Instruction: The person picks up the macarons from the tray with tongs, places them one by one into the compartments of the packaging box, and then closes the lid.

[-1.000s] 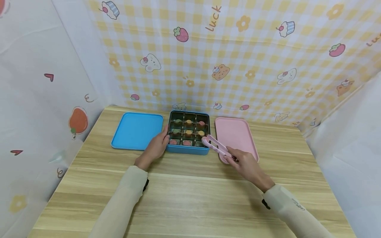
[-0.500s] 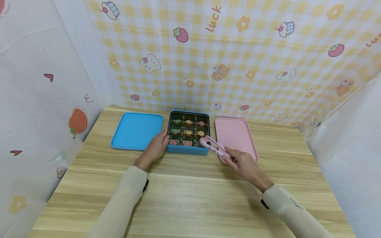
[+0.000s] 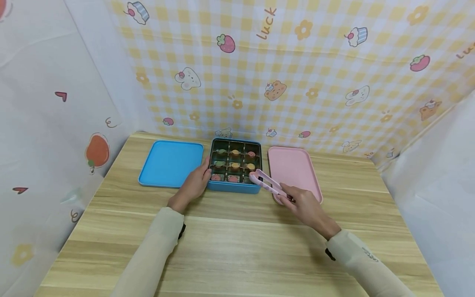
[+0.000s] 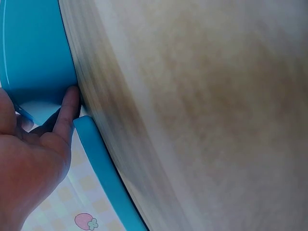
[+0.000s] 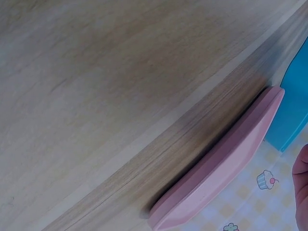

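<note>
A blue square box (image 3: 233, 187) stands on the table, its dark divided insert holding small wrapped-looking sweets (image 3: 235, 165) in green, yellow and red. My left hand (image 3: 193, 183) rests against the box's left side; in the left wrist view a nearly straight finger (image 4: 67, 113) touches the box wall (image 4: 38, 57) low down. My right hand (image 3: 302, 202) grips pink tongs (image 3: 272, 185) by the handle end. The tong tips are over the box's front right compartment, with something small and pinkish at them, too small to name. The right wrist view shows only a part of that hand (image 5: 301, 187).
Left of the box lies a flat blue tray (image 3: 172, 163), close to my left hand. A pink tray (image 3: 293, 165) lies to the right, partly beneath the tongs and right hand. Patterned cloth (image 3: 252, 111) hangs behind the wooden table (image 3: 237, 247).
My right hand and the tongs shifted slightly left and down between one second and half a second ago, then stayed nearly still. The left hand and box have not moved.
</note>
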